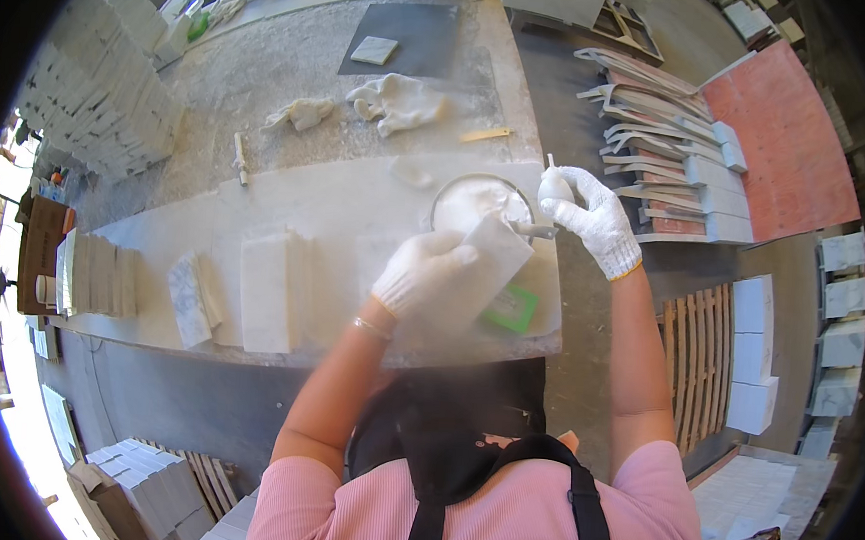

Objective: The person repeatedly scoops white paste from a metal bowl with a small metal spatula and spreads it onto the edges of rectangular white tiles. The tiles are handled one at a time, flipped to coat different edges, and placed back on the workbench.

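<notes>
My left hand (424, 272), in a white knitted glove, is closed on the edge of a pale marble tile (501, 258), held tilted above the table's front edge. My right hand (599, 226), gloved too, grips a small white squeeze bottle (555, 186) with its thin nozzle pointing up. Between the hands stands a round bowl (437, 193) of white paste or powder. A tool with a grey handle (540, 231) lies across the bowl's rim, its far end hidden. Beneath the tile, a green rectangular pad or packet (514, 308) rests on the table, partly covered.
Stacked tiles (271, 293) stand at the table's front left, beside grey-veined ones (191, 300). Loose gloves (395, 104), a yellow strip (485, 135) and a dark board (407, 33) lie farther back. Right of the table are strapped blocks (705, 183) and a wooden pallet (697, 355).
</notes>
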The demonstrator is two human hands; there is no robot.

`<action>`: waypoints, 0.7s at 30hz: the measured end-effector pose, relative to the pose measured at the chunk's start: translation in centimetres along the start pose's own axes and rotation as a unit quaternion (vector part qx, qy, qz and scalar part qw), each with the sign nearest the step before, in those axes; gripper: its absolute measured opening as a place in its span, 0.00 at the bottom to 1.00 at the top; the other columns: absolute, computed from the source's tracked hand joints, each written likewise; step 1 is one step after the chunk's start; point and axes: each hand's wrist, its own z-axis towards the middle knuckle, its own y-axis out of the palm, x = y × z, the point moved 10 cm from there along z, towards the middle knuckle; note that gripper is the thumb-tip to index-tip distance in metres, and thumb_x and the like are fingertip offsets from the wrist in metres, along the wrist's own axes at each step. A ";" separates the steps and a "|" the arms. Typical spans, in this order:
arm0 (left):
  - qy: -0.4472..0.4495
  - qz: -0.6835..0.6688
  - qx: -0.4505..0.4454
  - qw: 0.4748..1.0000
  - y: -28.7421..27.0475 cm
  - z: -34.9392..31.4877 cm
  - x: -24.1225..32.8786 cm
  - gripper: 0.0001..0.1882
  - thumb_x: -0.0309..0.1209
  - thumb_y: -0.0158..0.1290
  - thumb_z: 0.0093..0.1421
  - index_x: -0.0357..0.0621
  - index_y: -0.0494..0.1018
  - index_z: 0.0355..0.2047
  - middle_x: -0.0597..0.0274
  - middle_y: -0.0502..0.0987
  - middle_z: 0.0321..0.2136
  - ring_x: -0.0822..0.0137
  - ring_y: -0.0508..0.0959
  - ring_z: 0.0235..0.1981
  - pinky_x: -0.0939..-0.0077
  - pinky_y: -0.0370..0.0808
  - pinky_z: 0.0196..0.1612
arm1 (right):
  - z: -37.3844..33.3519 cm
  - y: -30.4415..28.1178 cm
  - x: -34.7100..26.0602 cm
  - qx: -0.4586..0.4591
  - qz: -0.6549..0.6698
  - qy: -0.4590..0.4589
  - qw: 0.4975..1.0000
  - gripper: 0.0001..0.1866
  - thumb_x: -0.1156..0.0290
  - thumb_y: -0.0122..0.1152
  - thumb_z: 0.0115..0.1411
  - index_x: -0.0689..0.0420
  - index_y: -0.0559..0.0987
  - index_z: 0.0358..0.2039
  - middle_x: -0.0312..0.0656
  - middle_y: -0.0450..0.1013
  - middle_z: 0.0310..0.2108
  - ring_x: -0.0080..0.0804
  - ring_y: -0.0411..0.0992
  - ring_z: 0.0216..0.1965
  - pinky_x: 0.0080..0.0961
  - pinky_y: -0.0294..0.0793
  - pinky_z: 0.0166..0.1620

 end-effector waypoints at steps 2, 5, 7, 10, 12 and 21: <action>-0.002 -0.001 0.001 1.000 0.0 0.0 0.0 0.22 0.44 0.59 0.67 0.37 0.82 0.50 0.55 0.86 0.40 0.67 0.83 0.43 0.68 0.79 0.50 | -1.5 0.2 -1.7 -0.018 -0.020 0.013 1.000 0.26 0.70 0.76 0.61 0.61 0.81 0.59 0.37 0.82 0.48 0.23 0.78 0.48 0.25 0.78 0.55; -0.007 0.023 0.006 1.000 -0.1 0.2 -0.3 0.22 0.43 0.58 0.67 0.37 0.82 0.50 0.54 0.86 0.41 0.65 0.83 0.43 0.68 0.79 0.50 | -2.2 1.0 -3.1 -0.037 -0.028 0.019 0.999 0.24 0.70 0.78 0.58 0.61 0.84 0.54 0.38 0.83 0.46 0.23 0.79 0.47 0.26 0.79 0.54; -0.014 0.046 0.009 0.999 -0.2 0.3 -0.5 0.22 0.43 0.58 0.67 0.37 0.82 0.50 0.53 0.86 0.40 0.65 0.84 0.42 0.67 0.79 0.50 | -2.4 1.4 -3.4 -0.041 -0.032 0.012 0.999 0.22 0.70 0.79 0.57 0.61 0.85 0.52 0.38 0.83 0.45 0.24 0.80 0.46 0.26 0.79 0.53; -0.011 0.031 0.007 0.999 -0.2 0.4 -0.6 0.21 0.40 0.63 0.67 0.36 0.82 0.52 0.67 0.84 0.39 0.78 0.79 0.40 0.76 0.79 0.45 | -2.4 1.7 -3.3 -0.043 -0.034 0.015 0.998 0.20 0.70 0.79 0.56 0.61 0.87 0.48 0.38 0.84 0.43 0.25 0.80 0.45 0.25 0.79 0.52; -0.015 0.029 0.007 0.999 -0.2 0.5 -0.7 0.21 0.40 0.64 0.67 0.36 0.82 0.52 0.67 0.84 0.40 0.77 0.79 0.40 0.76 0.79 0.45 | -2.4 1.8 -3.2 -0.044 -0.042 0.016 0.998 0.19 0.70 0.79 0.55 0.60 0.88 0.47 0.38 0.84 0.42 0.25 0.80 0.45 0.25 0.79 0.51; -0.013 0.046 0.016 0.999 -0.4 0.2 -0.4 0.22 0.43 0.60 0.66 0.38 0.82 0.51 0.56 0.86 0.41 0.67 0.83 0.42 0.69 0.79 0.49 | -2.3 1.9 -3.7 -0.045 -0.055 0.025 0.997 0.15 0.69 0.78 0.55 0.59 0.89 0.43 0.39 0.86 0.41 0.24 0.82 0.44 0.25 0.79 0.52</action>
